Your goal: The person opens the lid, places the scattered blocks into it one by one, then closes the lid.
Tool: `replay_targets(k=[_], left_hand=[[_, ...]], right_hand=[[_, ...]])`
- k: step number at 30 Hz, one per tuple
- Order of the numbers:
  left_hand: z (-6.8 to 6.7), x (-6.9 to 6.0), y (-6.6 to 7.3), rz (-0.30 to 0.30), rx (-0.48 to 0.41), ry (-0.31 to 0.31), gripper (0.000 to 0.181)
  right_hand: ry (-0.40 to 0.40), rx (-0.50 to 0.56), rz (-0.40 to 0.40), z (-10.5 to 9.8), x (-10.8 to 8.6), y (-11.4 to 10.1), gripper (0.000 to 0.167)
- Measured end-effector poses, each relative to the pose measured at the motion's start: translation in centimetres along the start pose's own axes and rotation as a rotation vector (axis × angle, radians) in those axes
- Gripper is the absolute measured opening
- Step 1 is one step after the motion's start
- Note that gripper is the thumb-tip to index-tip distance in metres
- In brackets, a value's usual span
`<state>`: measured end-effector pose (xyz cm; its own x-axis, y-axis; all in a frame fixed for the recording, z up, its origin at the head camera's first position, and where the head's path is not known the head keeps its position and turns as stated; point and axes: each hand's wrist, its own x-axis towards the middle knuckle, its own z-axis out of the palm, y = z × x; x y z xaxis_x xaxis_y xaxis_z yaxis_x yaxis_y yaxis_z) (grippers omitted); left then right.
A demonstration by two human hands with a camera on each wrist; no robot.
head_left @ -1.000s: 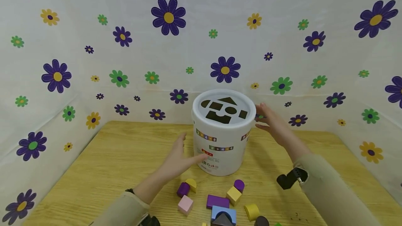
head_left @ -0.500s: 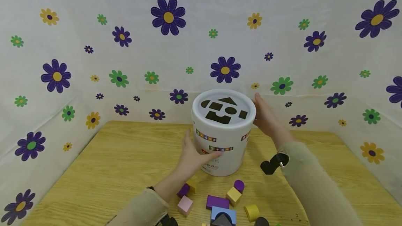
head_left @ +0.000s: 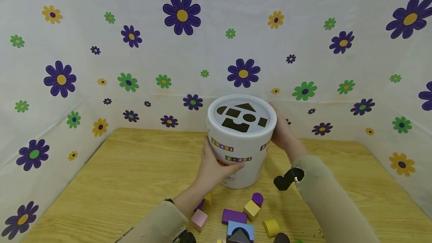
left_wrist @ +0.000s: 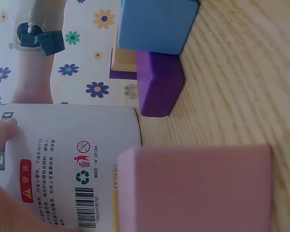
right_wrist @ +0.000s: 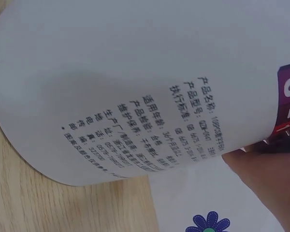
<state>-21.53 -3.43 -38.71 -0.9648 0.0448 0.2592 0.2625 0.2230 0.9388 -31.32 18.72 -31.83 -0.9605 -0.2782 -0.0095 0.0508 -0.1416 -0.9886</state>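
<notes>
A white bucket (head_left: 241, 171) stands upright on the wooden table, its lid (head_left: 236, 102) pierced with dark shaped holes. My left hand (head_left: 212, 170) lies against its lower left front, thumb across the printed side and fingers round the left. High on the right side, my right hand (head_left: 285, 134) rests against the wall below the rim, some fingers hidden behind it. The left wrist view shows the left thumb (left_wrist: 5, 133) on the printed wall; in the right wrist view the right hand (right_wrist: 270, 179) touches the bucket (right_wrist: 111, 58).
In front of the bucket lie several blocks: a pink cube (head_left: 199, 219), a purple block (head_left: 234, 216), a blue arch (head_left: 240, 229), a yellow cube (head_left: 251, 210), a purple piece (head_left: 257, 198) and a yellow half-round (head_left: 271, 228). Flowered cloth (head_left: 152, 48) stands behind the table (head_left: 135, 168).
Both hands have come inward onto the bucket, the left moving right and the right moving left. The bucket stands where it was; the view has shifted slightly.
</notes>
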Motion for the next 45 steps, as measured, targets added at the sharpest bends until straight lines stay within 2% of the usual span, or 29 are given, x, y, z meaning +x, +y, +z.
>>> replay_targets(k=[10,17,21,27,35,42,45], left_hand=[[0.5,0.2,0.4,-0.006,0.019,0.024,0.131],[0.5,1.1,-0.1,0.017,-0.001,0.036,0.129],[-0.1,1.6,-0.5,0.035,-0.054,-0.003,0.127],[-1.6,2.4,-0.9,0.039,-0.197,-0.123,0.122],[-4.0,3.3,-2.1,0.033,-0.17,-0.23,0.113],[-5.8,3.5,-2.1,-0.055,-0.151,-0.271,0.112],[-6.5,3.8,-2.8,-0.071,-0.142,-0.281,0.115]], right_hand=[[0.054,0.021,0.004,-0.2,0.0,0.5,0.054],[0.025,0.007,-0.007,-0.3,-0.1,0.7,0.059],[-0.041,0.01,-0.03,-0.4,-0.4,0.9,0.063],[-0.114,-0.013,-0.046,-0.5,-1.2,0.9,0.065],[-0.175,-0.063,-0.047,-0.5,-2.5,1.2,0.069],[-0.205,-0.124,-0.084,-0.6,-3.5,1.8,0.075],[-0.223,-0.179,-0.115,-0.7,-3.8,2.3,0.081]])
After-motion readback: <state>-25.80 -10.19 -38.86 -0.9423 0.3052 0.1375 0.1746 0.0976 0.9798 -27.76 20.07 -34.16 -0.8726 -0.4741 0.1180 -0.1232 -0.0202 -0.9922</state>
